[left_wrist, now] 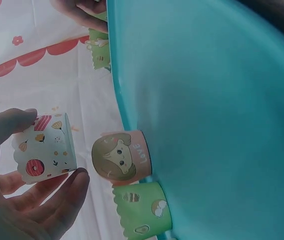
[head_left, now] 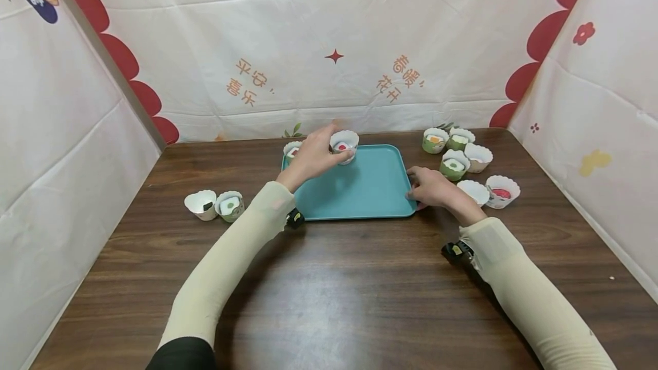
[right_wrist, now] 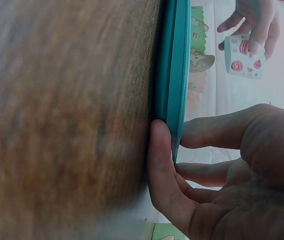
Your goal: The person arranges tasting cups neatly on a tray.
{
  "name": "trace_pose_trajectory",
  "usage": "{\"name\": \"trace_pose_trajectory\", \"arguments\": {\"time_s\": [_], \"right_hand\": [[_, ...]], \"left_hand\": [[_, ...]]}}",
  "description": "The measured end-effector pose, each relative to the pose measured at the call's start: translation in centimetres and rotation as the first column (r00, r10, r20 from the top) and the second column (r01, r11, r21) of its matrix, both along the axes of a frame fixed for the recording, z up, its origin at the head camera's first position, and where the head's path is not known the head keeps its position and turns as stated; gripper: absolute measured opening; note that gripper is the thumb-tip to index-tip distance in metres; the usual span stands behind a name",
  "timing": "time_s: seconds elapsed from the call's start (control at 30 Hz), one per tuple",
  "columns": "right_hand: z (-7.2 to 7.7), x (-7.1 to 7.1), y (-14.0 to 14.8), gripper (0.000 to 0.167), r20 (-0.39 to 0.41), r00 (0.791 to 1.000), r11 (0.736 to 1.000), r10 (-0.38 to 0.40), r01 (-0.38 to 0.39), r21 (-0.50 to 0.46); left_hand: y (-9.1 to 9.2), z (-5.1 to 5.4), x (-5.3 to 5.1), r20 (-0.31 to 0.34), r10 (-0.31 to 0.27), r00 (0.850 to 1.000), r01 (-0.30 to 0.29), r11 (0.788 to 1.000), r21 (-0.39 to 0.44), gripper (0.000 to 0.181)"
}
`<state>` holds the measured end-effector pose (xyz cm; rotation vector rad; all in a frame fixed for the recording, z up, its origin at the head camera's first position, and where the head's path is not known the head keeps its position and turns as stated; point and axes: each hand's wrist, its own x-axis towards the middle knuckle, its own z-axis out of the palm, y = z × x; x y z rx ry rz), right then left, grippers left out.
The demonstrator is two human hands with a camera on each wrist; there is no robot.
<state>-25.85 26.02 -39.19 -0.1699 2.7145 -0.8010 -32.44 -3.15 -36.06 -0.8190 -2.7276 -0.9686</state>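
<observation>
The left hand (head_left: 315, 155) is curling its thumb and fingers round a white patterned cup (left_wrist: 47, 145), holding it roughly upright over the tray's (head_left: 365, 187) far side, likely so the reddish piece (head_left: 342, 146) inside is staying put. The right hand (head_left: 434, 184) is pinching the tray's rim nearest it, one digit low against the outer wall, probably to steady it while the other arm is reaching across. Below the left hand, a pink cup (left_wrist: 122, 157) and a green cup (left_wrist: 142, 210) are standing side by side on the tray. Left of that hand, two other cups (head_left: 197, 204) are resting on the bench (head_left: 329, 278); around the right hand's outer side, six more cups (head_left: 452, 175) are clustering, perhaps to leave the tray free.
</observation>
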Motion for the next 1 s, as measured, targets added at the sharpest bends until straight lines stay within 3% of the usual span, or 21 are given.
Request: {"name": "trace_pose_trajectory", "arguments": {"time_s": [0.23, 0.5, 1.0], "right_hand": [[0.2, 0.1, 0.0, 0.067, -0.004, 1.000, 1.000, 0.005, -0.005, 0.013], [0.1, 0.0, -0.1, 0.068, -0.001, 1.000, 1.000, 0.012, -0.012, 0.021], [0.1, 0.2, -0.2, 0.066, -0.003, 1.000, 1.000, 0.006, -0.006, -0.012]], "left_hand": [[1.4, 0.3, -0.6, -0.027, -0.021, 0.999, 0.021, 1.000, -0.008, 0.062], [3.4, 0.5, -0.9, 0.000, -0.017, 1.000, 0.017, 0.998, -0.067, 0.060], [5.4, 0.1, -2.0, 0.001, -0.044, 0.999, 0.044, 0.991, -0.126, 0.059]]}}
